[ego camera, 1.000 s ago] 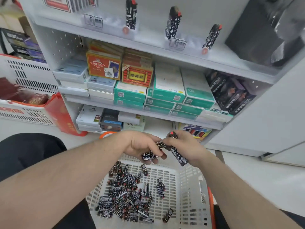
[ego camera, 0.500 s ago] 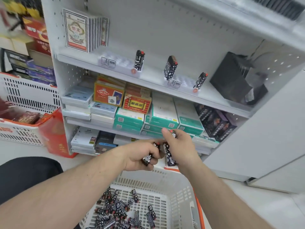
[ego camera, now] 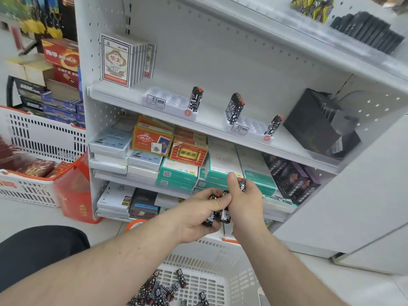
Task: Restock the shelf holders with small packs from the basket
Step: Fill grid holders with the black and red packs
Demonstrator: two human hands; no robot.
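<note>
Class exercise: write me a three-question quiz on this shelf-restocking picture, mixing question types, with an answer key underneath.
1. True or false: both holders on the shelf are completely full.
2. Multiple choice: where do the loose spare packs lie? A) in the white basket B) on the floor C) on the top shelf
3. Fill in: the left hand holds several small ____.

Key
1. False: the left holder carries one upright pack, and the right holder has packs only at its ends.
2. A: the white basket.
3. packs, gripped by the left hand while the right hand pinches one.
</note>
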